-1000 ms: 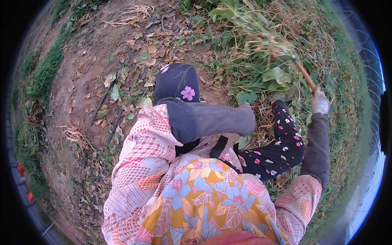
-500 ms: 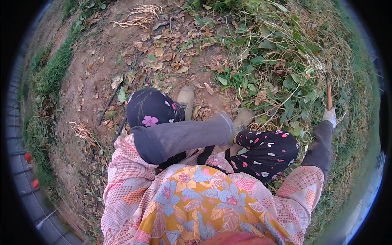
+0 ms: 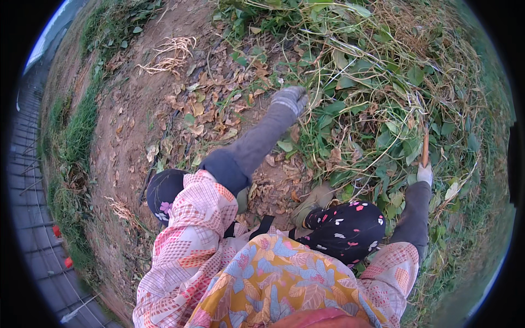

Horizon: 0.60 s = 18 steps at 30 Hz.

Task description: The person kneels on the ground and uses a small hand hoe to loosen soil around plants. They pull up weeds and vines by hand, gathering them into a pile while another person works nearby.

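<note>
My left hand (image 3: 292,98), in a grey glove, reaches forward to the left edge of a tangle of green vines (image 3: 350,82). Its fingers are curled; whatever lies in them, if anything, is too small to make out. Out to the right, my right hand (image 3: 425,174) wears a pale glove and is closed round the wooden handle (image 3: 425,145) of a tool. The handle points away from me into leaves and stems, and the tool's far end is hidden among them.
Dry brown leaves (image 3: 202,109) cover the soil left of the vines. Bundles of pale thin roots or stems (image 3: 169,54) lie farther left. My boot (image 3: 311,205) stands by the vines. Grass (image 3: 82,131) and a dark gridded surface (image 3: 33,191) run along the left.
My left hand has moved from near my knees forward to the vines, its arm stretching out. My right hand and the tool have shifted slightly left in view. The whole view has tilted a little.
</note>
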Each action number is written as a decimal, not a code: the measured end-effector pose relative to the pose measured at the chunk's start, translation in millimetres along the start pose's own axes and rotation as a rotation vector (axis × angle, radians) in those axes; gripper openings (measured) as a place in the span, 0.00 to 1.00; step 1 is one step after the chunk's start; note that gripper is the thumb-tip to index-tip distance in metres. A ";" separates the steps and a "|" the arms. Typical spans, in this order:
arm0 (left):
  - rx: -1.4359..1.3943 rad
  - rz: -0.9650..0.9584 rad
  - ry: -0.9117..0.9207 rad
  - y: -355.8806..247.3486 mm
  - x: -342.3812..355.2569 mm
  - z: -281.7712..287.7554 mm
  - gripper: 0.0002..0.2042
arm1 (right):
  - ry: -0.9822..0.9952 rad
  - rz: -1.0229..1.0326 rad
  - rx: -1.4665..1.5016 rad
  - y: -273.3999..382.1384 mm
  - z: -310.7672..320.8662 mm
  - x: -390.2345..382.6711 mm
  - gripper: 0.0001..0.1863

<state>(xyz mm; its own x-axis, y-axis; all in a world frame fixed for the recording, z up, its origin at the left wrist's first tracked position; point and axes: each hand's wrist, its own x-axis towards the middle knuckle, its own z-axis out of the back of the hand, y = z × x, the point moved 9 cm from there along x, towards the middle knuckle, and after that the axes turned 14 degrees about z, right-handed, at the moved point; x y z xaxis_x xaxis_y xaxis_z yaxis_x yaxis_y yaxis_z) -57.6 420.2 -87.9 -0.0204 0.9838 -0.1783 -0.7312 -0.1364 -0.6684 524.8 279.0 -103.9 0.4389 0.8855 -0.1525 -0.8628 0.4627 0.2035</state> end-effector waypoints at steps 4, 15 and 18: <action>-0.082 0.200 0.034 -29.9 128.8 -22.1 0.19 | 0.009 -0.067 -0.002 -11.0 -26.6 -0.8 0.28; -0.685 0.504 0.407 -24.9 231.1 -133.6 0.19 | -0.114 -0.095 -0.035 -42.3 -76.8 -25.0 0.34; -0.567 0.535 0.446 -18.6 169.4 -57.9 0.13 | -0.028 -0.101 0.047 -22.2 -78.9 -19.6 0.34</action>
<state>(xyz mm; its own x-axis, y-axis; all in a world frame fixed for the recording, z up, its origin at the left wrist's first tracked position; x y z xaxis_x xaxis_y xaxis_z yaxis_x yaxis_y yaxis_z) -8.0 582.7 -147.5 0.0914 0.6518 -0.7528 -0.2508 -0.7166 -0.6509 515.6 248.0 -181.7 0.5302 0.8349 -0.1474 -0.8017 0.5503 0.2335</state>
